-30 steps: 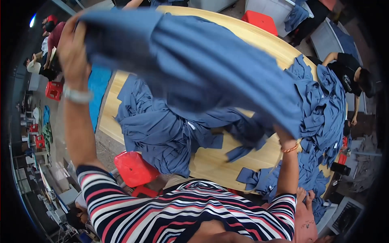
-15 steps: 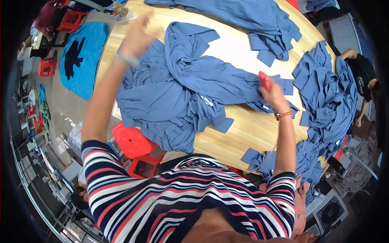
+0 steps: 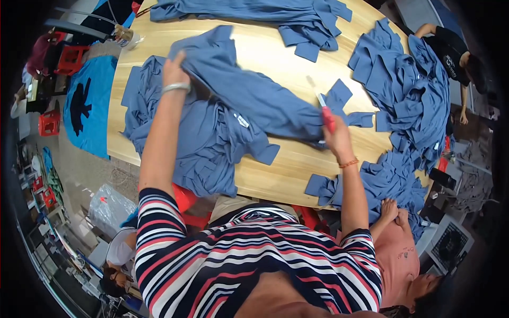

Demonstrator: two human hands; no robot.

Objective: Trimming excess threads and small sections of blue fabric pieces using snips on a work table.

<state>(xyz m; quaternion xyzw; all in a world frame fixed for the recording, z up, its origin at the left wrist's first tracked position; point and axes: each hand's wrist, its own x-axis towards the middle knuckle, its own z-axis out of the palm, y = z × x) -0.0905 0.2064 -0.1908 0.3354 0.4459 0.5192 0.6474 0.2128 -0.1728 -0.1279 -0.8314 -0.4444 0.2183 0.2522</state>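
My left hand (image 3: 174, 71) is closed on one end of a blue-grey knit garment (image 3: 249, 95), which stretches across toward my right hand. My right hand (image 3: 338, 140) is closed around a small red-handled cutting tool (image 3: 328, 119) with a bright metal tip pointing away from me. The garment's right end lies against this hand; whether the fingers also pinch it is hidden. Beneath and left of the raised garment is a crumpled heap of the same cloth (image 3: 196, 146), with a white label (image 3: 241, 121) showing. Flat cloth tabs (image 3: 338, 95) lie beyond the tool.
The wooden table (image 3: 289, 180) carries more blue-grey garments (image 3: 249, 13) at the far side and a large pile (image 3: 405, 90) at the right. A jar (image 3: 124, 37) stands at the far left edge. One co-worker's hands (image 3: 389, 209) rest by the near-right cloth; another person (image 3: 450, 55) is beyond the pile.
My left hand has come down and right from open air and taken hold of the garment, lifting it off the heap. My right hand has shifted slightly left and nearer, still holding the tool.
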